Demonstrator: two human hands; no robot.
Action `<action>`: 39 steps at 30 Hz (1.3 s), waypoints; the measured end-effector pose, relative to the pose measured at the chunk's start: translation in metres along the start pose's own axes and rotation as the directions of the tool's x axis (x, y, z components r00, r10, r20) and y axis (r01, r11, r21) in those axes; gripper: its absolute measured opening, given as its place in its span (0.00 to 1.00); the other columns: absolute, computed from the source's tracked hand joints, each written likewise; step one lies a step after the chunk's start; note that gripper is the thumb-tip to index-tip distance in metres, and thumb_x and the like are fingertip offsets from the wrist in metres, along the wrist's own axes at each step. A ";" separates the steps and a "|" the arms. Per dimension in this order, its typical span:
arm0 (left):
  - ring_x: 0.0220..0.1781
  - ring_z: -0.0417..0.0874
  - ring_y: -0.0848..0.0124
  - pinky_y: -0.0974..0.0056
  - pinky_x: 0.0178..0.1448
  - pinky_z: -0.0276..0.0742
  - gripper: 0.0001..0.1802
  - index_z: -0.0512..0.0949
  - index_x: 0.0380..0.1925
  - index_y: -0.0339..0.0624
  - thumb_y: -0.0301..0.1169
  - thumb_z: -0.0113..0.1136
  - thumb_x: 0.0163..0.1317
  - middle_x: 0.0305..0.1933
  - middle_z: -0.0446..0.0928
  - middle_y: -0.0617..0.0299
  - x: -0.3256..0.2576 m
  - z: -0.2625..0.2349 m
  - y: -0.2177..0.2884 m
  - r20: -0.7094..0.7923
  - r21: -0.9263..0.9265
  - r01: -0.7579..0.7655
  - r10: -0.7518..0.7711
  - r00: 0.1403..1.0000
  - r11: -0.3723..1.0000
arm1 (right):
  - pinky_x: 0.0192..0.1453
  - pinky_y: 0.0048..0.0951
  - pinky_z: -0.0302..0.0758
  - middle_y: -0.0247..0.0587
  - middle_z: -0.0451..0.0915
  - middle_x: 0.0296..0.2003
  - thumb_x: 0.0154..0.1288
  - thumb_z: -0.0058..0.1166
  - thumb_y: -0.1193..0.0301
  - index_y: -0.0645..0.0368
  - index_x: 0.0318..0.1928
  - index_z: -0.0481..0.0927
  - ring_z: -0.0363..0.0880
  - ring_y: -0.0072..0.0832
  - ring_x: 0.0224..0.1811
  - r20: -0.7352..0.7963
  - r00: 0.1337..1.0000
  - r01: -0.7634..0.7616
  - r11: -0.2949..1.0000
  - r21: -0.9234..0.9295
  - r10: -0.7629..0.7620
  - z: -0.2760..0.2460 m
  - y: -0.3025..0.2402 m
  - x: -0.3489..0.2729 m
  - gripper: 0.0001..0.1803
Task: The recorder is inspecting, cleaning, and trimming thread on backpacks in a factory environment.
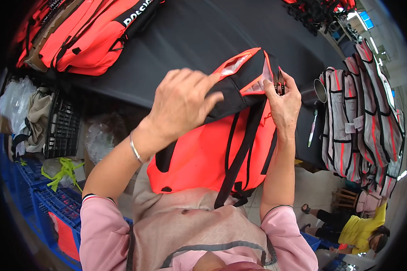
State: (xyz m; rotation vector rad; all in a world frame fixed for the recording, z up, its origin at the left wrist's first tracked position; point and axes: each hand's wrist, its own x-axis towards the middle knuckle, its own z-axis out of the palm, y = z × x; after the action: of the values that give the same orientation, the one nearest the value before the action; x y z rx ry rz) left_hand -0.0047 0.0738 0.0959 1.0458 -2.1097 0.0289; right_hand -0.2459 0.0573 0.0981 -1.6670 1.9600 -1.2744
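A bright orange-red and black backpack (199,156) lies across my lap and the dark table's edge, its top end away from me. The orange-edged opening shows a pale lining. Above the black panel is my left hand (181,101), slightly blurred, thumb and forefinger apart, with nothing visible in it. The forefinger tip is near the opening's left edge; whether it touches cannot be told. My right hand (282,101) pinches the opening's right edge between thumb and fingers. A small dark piece (280,86) shows among those fingers, too small to name. Black straps (239,158) hang towards my lap.
More orange-red backpacks (90,40) lie on the dark table (176,49) at far left. At right are a metal cup (320,90), a thin white-green tool (312,128) and stacked grey bag pieces (357,122). Blue crates (54,203) stand lower left; a person in yellow (359,232) is lower right.
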 end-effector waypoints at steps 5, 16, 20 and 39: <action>0.40 0.82 0.60 0.61 0.45 0.78 0.14 0.83 0.45 0.42 0.28 0.65 0.57 0.36 0.81 0.57 0.024 0.046 -0.027 0.042 -0.303 0.009 0.003 0.999 0.953 | 0.37 0.26 0.75 0.38 0.80 0.24 0.54 0.65 0.62 0.69 0.55 0.76 0.79 0.23 0.27 -0.006 1.000 0.020 0.999 0.030 -0.019 0.002 -0.005 -0.003 0.31; 0.37 0.83 0.63 0.63 0.43 0.78 0.06 0.76 0.36 0.35 0.28 0.56 0.66 0.35 0.79 0.55 0.031 0.066 -0.035 0.055 -0.443 0.200 -0.196 0.979 0.874 | 0.38 0.17 0.70 0.31 0.79 0.29 0.58 0.64 0.68 0.70 0.56 0.74 0.73 0.13 0.30 0.049 0.997 -0.058 0.996 0.065 0.055 0.005 -0.002 -0.007 0.28; 0.34 0.84 0.64 0.65 0.40 0.78 0.08 0.77 0.38 0.35 0.29 0.54 0.68 0.36 0.80 0.53 0.024 0.061 -0.040 0.184 -0.708 0.445 -0.465 0.866 0.549 | 0.38 0.17 0.71 0.31 0.79 0.31 0.59 0.63 0.70 0.70 0.56 0.74 0.73 0.13 0.31 0.056 0.998 -0.041 0.994 0.106 0.035 0.006 0.000 -0.008 0.27; 0.39 0.80 0.58 0.61 0.46 0.77 0.05 0.74 0.39 0.36 0.22 0.56 0.62 0.37 0.77 0.52 0.037 0.074 -0.039 0.127 -0.314 -0.066 0.111 0.986 0.947 | 0.39 0.24 0.77 0.44 0.84 0.27 0.55 0.63 0.67 0.70 0.59 0.73 0.82 0.23 0.28 0.057 0.998 -0.022 0.989 0.146 0.014 0.010 0.003 -0.010 0.32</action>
State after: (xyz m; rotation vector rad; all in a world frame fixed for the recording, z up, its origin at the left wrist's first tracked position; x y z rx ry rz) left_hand -0.0379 -0.0014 0.0557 0.7843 -2.1997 -0.3318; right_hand -0.2382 0.0619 0.0866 -1.5932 1.7987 -1.3165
